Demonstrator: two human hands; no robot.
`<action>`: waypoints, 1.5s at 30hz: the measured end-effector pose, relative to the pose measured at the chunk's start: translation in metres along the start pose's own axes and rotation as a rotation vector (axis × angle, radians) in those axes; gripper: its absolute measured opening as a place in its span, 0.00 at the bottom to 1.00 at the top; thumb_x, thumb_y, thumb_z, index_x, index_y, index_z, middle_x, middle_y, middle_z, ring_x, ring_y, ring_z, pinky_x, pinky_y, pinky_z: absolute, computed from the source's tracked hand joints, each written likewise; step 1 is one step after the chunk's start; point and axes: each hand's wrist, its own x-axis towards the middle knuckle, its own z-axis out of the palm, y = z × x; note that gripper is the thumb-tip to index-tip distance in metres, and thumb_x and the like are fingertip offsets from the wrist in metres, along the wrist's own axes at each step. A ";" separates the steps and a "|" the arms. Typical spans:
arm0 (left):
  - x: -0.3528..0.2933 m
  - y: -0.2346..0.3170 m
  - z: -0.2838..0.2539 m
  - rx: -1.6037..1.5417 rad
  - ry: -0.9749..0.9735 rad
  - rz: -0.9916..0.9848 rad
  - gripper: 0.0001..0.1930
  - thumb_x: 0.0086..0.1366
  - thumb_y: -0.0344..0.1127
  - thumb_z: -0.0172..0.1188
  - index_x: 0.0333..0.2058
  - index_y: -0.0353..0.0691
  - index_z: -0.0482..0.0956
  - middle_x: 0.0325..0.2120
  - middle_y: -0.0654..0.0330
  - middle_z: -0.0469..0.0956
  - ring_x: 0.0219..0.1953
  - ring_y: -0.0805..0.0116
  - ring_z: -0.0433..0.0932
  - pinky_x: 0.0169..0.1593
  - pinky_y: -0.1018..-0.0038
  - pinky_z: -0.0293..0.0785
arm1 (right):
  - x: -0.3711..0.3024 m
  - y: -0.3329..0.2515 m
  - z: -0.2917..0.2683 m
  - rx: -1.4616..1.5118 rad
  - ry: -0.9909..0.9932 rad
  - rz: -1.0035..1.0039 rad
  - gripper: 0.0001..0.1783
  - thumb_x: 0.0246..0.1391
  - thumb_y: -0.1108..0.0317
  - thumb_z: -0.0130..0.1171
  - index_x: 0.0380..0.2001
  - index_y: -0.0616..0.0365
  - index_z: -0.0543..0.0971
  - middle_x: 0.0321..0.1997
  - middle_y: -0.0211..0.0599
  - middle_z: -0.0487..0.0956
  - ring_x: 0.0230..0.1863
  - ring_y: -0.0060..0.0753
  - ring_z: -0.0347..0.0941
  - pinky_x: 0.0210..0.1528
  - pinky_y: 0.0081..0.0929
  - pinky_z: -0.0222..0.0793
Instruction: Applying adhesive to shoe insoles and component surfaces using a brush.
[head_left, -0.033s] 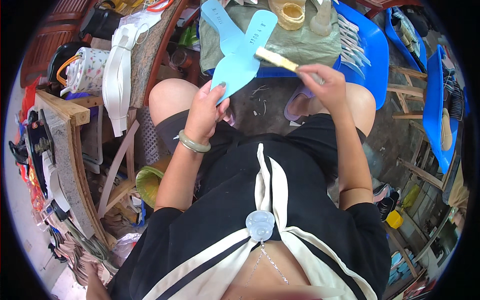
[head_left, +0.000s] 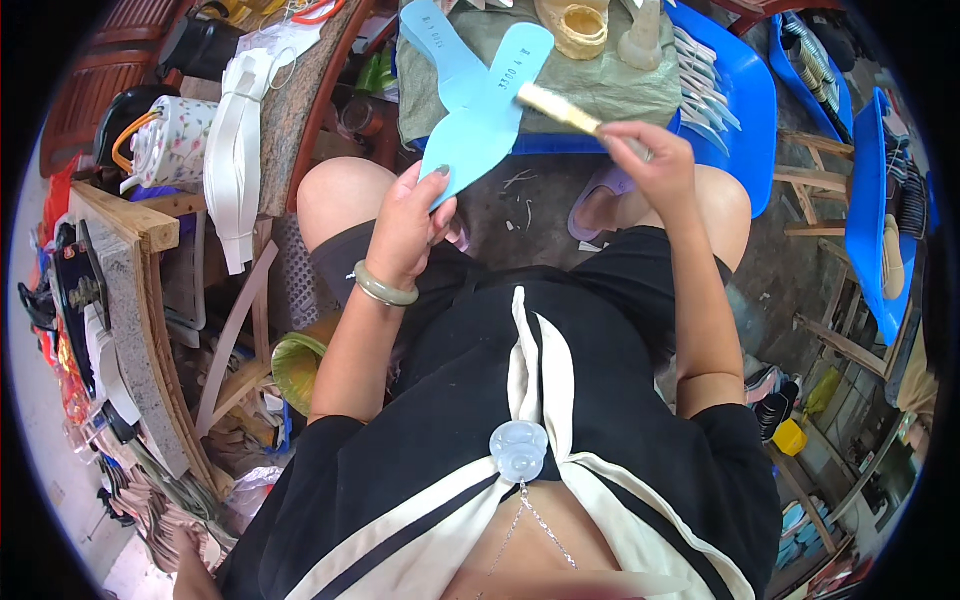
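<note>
My left hand (head_left: 408, 222) grips the front end of a light blue insole (head_left: 472, 142), thumb on top. The insole has dark printed marks near its narrower end. My right hand (head_left: 655, 165) is closed round a flat pale yellow brush (head_left: 560, 108). Its tip is at the right edge of the insole; whether it touches cannot be told. Beyond, a second light blue insole (head_left: 440, 55) lies on a grey-green cloth (head_left: 625, 105), partly covered by the first. A crusted yellowish pot (head_left: 582, 35) and a translucent bottle-like container (head_left: 643, 40) stand on the cloth.
White curved pieces (head_left: 705, 85) lie in a blue tray (head_left: 745, 110) at the right. Farther right, another blue tray (head_left: 872, 235) holds dark pieces. White strips (head_left: 235, 160) hang off the left table (head_left: 285, 130). Another person's arm (head_left: 192, 570) shows at lower left.
The brush and my right hand have shifted slightly to the right. The insole in my left hand has barely moved.
</note>
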 end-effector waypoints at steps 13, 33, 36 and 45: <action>-0.013 -0.001 -0.002 0.351 -0.066 0.067 0.10 0.66 0.36 0.48 0.39 0.35 0.71 0.17 0.69 0.67 0.16 0.84 0.62 0.21 0.85 0.59 | 0.035 0.016 -0.037 -0.201 0.010 0.266 0.10 0.50 0.64 0.60 0.34 0.56 0.83 0.28 0.32 0.82 0.30 0.16 0.74 0.34 0.16 0.69; 0.011 -0.021 0.017 0.598 0.047 0.208 0.11 0.66 0.37 0.48 0.36 0.34 0.72 0.13 0.67 0.67 0.13 0.81 0.64 0.19 0.80 0.60 | -0.013 -0.029 0.042 0.381 -0.101 0.418 0.09 0.51 0.71 0.61 0.35 0.61 0.82 0.30 0.25 0.80 0.32 0.13 0.71 0.36 0.13 0.66; 0.000 -0.016 0.016 0.682 0.058 0.221 0.11 0.66 0.36 0.48 0.36 0.34 0.73 0.14 0.67 0.67 0.14 0.81 0.64 0.20 0.80 0.60 | 0.002 -0.017 0.021 0.011 -0.004 0.273 0.09 0.50 0.68 0.61 0.35 0.58 0.82 0.29 0.30 0.82 0.30 0.13 0.73 0.35 0.15 0.69; -0.012 -0.014 0.002 0.391 0.004 0.120 0.10 0.67 0.36 0.49 0.39 0.35 0.72 0.17 0.69 0.69 0.16 0.85 0.62 0.20 0.85 0.56 | 0.015 0.022 -0.010 -0.112 0.150 0.355 0.10 0.50 0.65 0.61 0.35 0.57 0.82 0.29 0.32 0.82 0.30 0.14 0.74 0.34 0.15 0.69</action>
